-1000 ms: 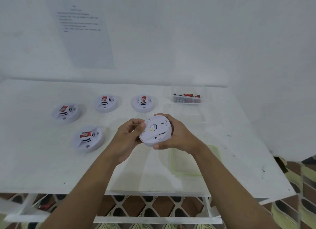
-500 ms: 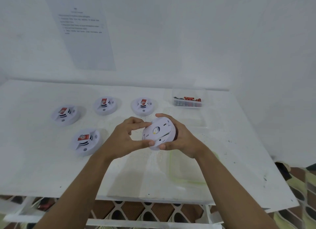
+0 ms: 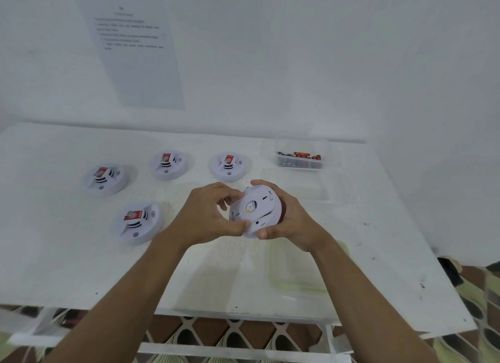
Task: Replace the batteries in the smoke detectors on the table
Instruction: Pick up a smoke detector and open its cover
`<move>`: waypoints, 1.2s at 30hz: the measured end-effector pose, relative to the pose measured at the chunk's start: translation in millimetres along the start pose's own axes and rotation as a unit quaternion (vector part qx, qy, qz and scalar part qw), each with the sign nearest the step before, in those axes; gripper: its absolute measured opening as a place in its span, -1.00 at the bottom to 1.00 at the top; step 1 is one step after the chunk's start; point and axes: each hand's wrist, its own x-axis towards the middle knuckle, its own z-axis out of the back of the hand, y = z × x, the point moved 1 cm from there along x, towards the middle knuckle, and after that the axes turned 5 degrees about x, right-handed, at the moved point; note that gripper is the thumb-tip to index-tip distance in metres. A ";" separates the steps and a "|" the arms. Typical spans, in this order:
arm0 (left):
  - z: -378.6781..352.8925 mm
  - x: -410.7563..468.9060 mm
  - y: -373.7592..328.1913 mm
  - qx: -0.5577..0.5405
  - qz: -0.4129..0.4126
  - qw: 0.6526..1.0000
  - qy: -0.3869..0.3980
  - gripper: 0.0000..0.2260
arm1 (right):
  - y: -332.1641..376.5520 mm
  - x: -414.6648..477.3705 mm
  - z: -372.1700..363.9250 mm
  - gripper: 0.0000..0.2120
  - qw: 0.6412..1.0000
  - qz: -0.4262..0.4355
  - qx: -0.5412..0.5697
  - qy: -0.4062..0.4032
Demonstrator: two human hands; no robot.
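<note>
I hold a round white smoke detector (image 3: pixel 254 209) above the middle of the white table (image 3: pixel 67 254), its flat back side tilted toward me. My right hand (image 3: pixel 292 222) cups it from behind and below. My left hand (image 3: pixel 208 213) grips its left rim, thumb under the lower edge and fingers over the top. Several more smoke detectors lie face up on the table, each with a red label: one at the front left (image 3: pixel 136 222), one at the far left (image 3: pixel 105 178), two at the back (image 3: pixel 169 165) (image 3: pixel 230 166).
A clear plastic box of batteries (image 3: pixel 300 159) stands at the back right. A clear, green-rimmed container (image 3: pixel 297 287) lies on the table under my right forearm. A printed sheet (image 3: pixel 135 51) hangs on the wall behind. The table's front edge is near me.
My left hand has shifted from pinching the detector's upper left edge to wrapping its left rim, and the detector has tilted more on edge. The view moved slightly.
</note>
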 end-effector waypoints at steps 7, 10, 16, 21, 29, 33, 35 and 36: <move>5.7 1.5 -3.7 -0.037 0.002 0.998 0.040 -0.46 | 0.9 3.3 -0.8 0.02 1.000 0.012 -0.003 0.001; 5.5 1.4 -6.9 -0.046 0.004 0.999 0.029 -0.53 | 0.2 4.0 -2.5 -0.03 1.000 0.020 -0.005 0.011; 0.4 -1.7 -5.2 -0.016 -0.006 1.000 -0.026 -0.53 | -2.5 4.9 -7.5 -0.02 1.000 0.014 0.004 0.011; -1.8 0.6 -7.3 0.005 0.004 0.999 -0.048 -0.51 | -3.2 4.6 -10.6 -0.05 1.000 0.006 0.018 0.015; 16.4 -1.3 -5.6 -0.017 0.011 0.997 0.070 -0.46 | 0.0 -0.8 -9.1 -0.14 1.000 0.011 -0.002 -0.010; 17.6 -2.5 -4.4 0.003 -0.005 0.996 0.092 -0.41 | -0.7 -1.0 -8.0 -0.14 1.000 0.012 -0.020 -0.009; 14.0 -3.6 -5.0 0.016 -0.016 0.997 0.079 -0.42 | -1.6 -0.6 -8.5 -0.12 0.999 0.011 -0.029 -0.007; 11.9 -4.8 -5.4 0.020 -0.022 0.997 0.070 -0.43 | -1.6 -0.6 -8.9 -0.11 0.999 0.012 -0.032 -0.006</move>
